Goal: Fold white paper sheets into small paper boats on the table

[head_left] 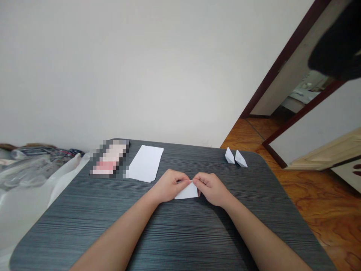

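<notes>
A small folded piece of white paper (186,191) is held just over the middle of the dark table. My left hand (172,185) pinches its upper edge between thumb and fingers. From the other side, my right hand (211,188) grips the same upper edge, and the two thumb tips nearly meet there. Most of the paper's top is hidden by my fingers. Beyond my left hand lies a stack of white paper sheets (145,163). Two folded white paper shapes (229,155) stand side by side near the table's far right corner.
The dark wood-grain table (113,214) has rounded corners and meets a white wall (158,75). A blurred-out flat item (109,158) lies at its far left. Plastic-covered goods (42,165) are heaped left of the table. Wooden floor (318,195) and a doorway are to the right.
</notes>
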`<state>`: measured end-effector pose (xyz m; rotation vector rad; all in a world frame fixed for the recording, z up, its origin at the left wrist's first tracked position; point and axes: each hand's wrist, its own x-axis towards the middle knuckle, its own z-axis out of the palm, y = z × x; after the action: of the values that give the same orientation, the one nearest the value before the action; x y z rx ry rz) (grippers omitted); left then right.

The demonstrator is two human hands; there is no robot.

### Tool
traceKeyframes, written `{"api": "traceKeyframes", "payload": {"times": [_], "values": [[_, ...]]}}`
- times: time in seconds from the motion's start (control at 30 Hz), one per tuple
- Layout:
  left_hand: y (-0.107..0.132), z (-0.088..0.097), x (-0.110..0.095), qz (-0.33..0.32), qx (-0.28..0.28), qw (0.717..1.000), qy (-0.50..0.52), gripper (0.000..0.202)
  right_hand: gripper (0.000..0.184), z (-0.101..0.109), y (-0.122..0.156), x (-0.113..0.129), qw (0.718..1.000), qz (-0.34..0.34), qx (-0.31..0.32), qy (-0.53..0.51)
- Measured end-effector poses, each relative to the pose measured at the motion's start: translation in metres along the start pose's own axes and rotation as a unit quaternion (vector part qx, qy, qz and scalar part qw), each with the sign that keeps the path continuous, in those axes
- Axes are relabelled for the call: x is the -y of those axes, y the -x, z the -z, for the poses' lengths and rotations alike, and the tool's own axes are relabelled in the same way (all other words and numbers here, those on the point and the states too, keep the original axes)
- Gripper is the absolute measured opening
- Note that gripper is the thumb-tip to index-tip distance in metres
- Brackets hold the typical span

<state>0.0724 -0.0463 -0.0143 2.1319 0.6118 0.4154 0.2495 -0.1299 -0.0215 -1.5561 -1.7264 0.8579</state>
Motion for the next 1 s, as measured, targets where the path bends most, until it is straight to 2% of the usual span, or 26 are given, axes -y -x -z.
{"api": "traceKeyframes", "payload": {"times": [0.37,0.53,0.73,1.0], "values": [[-0.0004,-0.0002,-0.0036,0.002,0.007,1.000,-0.011,0.029,0.025,0.0019,0.0007,0.0043,0.999,0.008,-0.013,0.043],[0.0000,0.0010,-0.0071,-0.001,0.002,1.000,-0.014,0.031,0.024,0.0020,-0.0002,0.0029,1.000,0.002,-0.005,0.016],[0.0011,0.0031,-0.0084,0.040,-0.029,0.999,0.015,0.032,0.026,0.0070,0.0002,0.0008,0.999,-0.004,-0.044,0.007],[0.0027,0.0044,-0.0051,0.079,-0.029,0.995,0.045,0.035,0.025,0.0086,-0.0002,-0.0006,0.999,-0.008,-0.053,0.001]]}}
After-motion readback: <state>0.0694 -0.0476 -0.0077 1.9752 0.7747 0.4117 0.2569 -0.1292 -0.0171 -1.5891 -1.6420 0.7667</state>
